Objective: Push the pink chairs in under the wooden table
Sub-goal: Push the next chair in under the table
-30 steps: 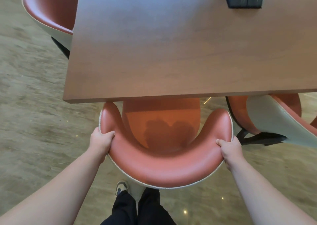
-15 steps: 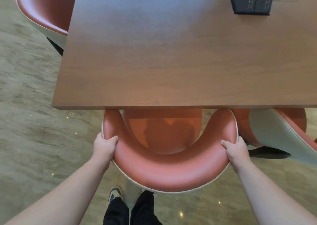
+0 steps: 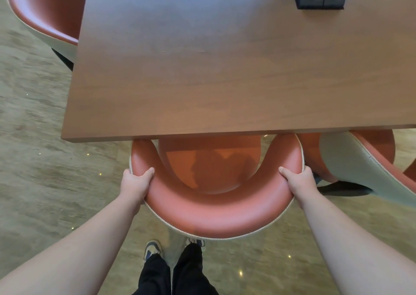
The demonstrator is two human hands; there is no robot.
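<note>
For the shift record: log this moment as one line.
step: pushing pink chair under wooden table | left hand: grips backrest | right hand: grips backrest | seat: partly under | neighbour chair: right

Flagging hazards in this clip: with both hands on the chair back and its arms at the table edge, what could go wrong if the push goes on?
1. The chair arm tips sit right at the table edge; they may bump it rather than slide under.
2. The left hand and right hand grip near those tips, so fingers could get pinched.
3. The neighbouring chair stands very close on the right and may be scraped.
</note>
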